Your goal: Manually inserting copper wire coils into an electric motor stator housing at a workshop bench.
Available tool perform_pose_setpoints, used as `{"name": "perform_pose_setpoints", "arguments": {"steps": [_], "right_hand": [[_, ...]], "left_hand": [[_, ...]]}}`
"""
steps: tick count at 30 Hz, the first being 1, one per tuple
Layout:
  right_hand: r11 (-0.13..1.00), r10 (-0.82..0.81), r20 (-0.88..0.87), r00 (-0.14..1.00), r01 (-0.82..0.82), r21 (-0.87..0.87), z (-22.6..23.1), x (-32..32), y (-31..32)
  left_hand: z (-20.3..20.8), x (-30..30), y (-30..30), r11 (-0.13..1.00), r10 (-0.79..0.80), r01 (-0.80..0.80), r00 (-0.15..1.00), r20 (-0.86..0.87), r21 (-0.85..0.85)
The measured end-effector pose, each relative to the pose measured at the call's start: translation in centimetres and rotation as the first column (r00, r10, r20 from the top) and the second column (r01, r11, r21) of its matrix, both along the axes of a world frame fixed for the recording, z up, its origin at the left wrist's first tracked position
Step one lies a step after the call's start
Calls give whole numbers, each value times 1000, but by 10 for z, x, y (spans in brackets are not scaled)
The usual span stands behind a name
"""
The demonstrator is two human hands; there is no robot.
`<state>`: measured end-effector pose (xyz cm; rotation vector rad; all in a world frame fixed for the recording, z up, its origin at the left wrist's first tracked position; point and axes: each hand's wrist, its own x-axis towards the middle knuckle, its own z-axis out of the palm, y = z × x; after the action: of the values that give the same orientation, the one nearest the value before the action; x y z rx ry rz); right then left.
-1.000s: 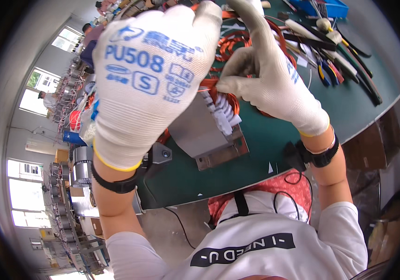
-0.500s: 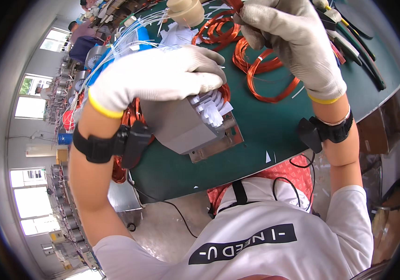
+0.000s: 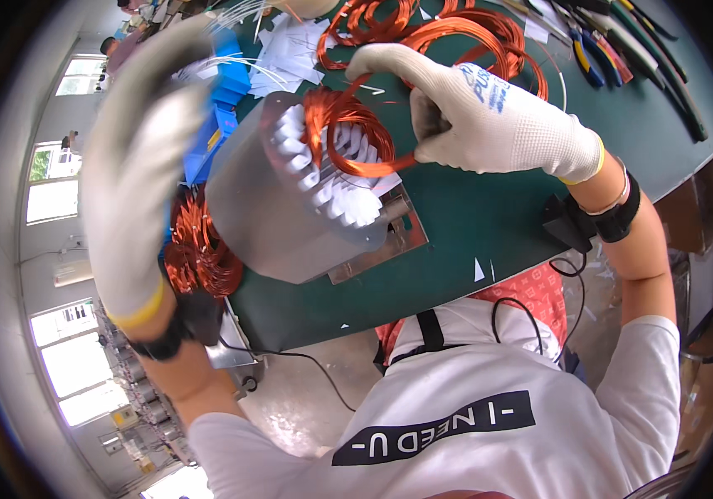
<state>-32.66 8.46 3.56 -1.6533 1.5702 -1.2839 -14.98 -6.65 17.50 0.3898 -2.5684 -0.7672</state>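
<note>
A grey motor stator lies on its side, its open end turned right. White slot liners ring the opening, and part of an orange copper wire coil sits in and over it. My right hand, gloved in white, is just right of the stator. Its fingers are closed on a loop of the coil, which reaches across the opening. My left hand, also gloved, is raised left of the stator near thin white tubes. Motion smears its fingers, so their grip is unclear.
More copper coils lie at the far side of the green table. Another bundle of copper wire is left of the stator. Pliers and cutters are at the far right. White paper pieces and blue bins stand behind.
My left hand has left the top of the stator and swung left. My right hand has come nearer and left, bringing a copper loop to the stator's opening.
</note>
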Motion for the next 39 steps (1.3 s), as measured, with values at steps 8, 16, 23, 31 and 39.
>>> {"name": "perform_pose_setpoints", "arguments": {"steps": [8, 16, 23, 31, 39], "right_hand": [[983, -174, 189, 966, 182, -24, -9, 26, 1], [989, -139, 457, 879, 148, 17, -15, 50, 0], [852, -328, 205, 922, 382, -359, -39, 69, -8], [905, -198, 301, 933, 292, -309, -39, 73, -8], [902, -222, 297, 929, 311, -299, -37, 75, -9]], "left_hand": [[-118, 130, 12, 650, 653, -396, 727, -211, 649], [-158, 177, 20, 763, 325, -179, 937, -130, 622], [-163, 170, 57, 918, 338, -358, 932, 133, 172], [-185, 133, 83, 898, 407, -431, 890, -204, -90], [-190, 135, 84, 912, 374, -397, 908, -187, -103]]}}
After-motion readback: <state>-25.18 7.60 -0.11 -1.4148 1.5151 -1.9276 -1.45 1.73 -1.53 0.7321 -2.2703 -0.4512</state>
